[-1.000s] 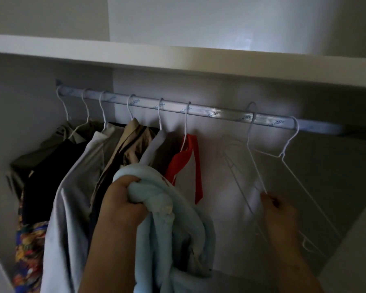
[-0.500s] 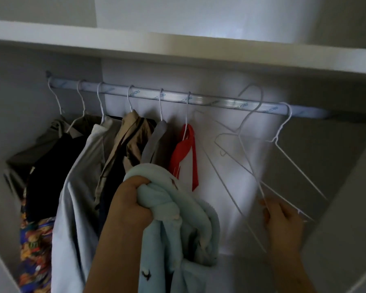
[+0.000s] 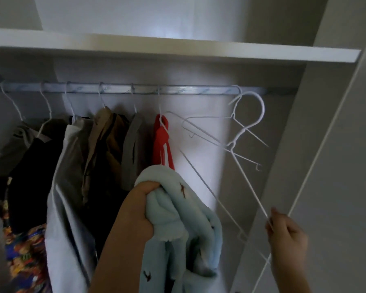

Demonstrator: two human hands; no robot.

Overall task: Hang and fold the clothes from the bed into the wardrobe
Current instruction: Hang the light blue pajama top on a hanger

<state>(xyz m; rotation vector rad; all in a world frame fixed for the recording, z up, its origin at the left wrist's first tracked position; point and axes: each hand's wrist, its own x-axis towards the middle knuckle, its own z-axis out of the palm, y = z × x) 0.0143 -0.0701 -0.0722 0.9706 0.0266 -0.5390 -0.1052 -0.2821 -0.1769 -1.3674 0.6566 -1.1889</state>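
Observation:
My left hand (image 3: 143, 210) grips a bunched light blue fleece garment (image 3: 184, 225) with small dark figures, held up in front of the wardrobe rail (image 3: 190, 89). My right hand (image 3: 285, 233) pinches the thin wire of a white hanger (image 3: 244, 132) at its lower corner. That hanger is off the rail, tilted, with its hook just below and in front of the rail's right end. A second empty white hanger (image 3: 232, 115) still hangs on the rail behind it, and the two overlap.
Several clothes hang on white hangers along the rail's left part: a red strap top (image 3: 162, 142), a grey top (image 3: 133, 144), tan (image 3: 103, 144), pale grey (image 3: 68, 187) and dark pieces, a colourful print (image 3: 23, 250). A white shelf (image 3: 178, 47) runs above. The wardrobe's side panel (image 3: 317, 166) stands close on the right.
My right hand has lifted the white hanger off the rail and drawn it rightward and toward me. The view has swung right. My left hand keeps hold of the blue garment.

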